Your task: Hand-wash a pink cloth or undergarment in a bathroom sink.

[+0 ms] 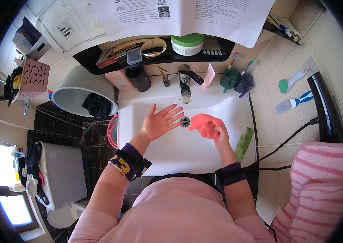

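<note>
My right hand (221, 136) grips a coral-coloured cloth (206, 125), bunched up, above the right half of a white washbasin (183, 155). My left hand (162, 121) is held palm up with its fingers spread and nothing in it, over the basin's left half. Between the two hands the metal drain (185, 122) shows. Behind them stands a chrome faucet (185, 85) with a dark lever turned to the right; I cannot tell whether water runs. A green strip-like object (244, 145) rests at the basin's right side, close to my right wrist.
A black shelf (159, 61) above the faucet holds a green-lidded jar (187, 45). Two cups (230, 77) with toothbrushes stand at the back right. Left of the basin is a tilted grey bucket (89, 82) with dark cloth inside. A black cord (280, 145) runs along the right.
</note>
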A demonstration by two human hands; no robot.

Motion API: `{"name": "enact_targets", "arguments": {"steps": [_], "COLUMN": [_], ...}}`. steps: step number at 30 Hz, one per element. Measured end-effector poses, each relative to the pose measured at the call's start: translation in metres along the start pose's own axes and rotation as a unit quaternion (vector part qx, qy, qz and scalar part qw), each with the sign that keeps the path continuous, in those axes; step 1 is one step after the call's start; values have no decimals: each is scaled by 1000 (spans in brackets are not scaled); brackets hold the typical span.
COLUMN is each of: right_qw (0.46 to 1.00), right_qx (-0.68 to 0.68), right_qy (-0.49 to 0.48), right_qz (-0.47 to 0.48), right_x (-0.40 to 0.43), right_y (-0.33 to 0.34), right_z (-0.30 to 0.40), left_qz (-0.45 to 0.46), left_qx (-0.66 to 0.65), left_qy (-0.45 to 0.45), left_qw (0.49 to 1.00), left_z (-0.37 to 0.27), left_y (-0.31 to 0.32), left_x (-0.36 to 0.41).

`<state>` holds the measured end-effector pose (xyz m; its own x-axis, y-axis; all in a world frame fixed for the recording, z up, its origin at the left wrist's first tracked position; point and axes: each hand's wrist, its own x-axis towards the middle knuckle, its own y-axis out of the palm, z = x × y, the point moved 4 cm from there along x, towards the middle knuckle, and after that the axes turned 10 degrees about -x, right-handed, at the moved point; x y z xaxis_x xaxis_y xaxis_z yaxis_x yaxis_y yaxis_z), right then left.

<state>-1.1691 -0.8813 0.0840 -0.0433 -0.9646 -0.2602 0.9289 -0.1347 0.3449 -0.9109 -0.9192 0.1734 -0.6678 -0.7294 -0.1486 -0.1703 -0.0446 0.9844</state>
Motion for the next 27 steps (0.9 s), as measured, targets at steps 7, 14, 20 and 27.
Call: {"name": "enact_targets", "arguments": {"steps": [7,14,20,27], "right_qw": [985,943,930,962], "right_qx": [134,222,191,-55], "right_qy": [22,90,112,57], "right_qz": [104,231,294,261], "right_x": [32,89,105,107], "right_y": [9,55,51,73], "right_z": [35,86,99,137], "left_qz": [-33,-185,-285,-348], "left_qx": [-5,93,176,199], "left_qy": [-9,-34,-54,-63], "left_qw": [999,978,941,914], "left_z": [-4,-5,2,12], "left_y": [-27,-90,-102,-130], "left_x": [19,54,93,117]}}
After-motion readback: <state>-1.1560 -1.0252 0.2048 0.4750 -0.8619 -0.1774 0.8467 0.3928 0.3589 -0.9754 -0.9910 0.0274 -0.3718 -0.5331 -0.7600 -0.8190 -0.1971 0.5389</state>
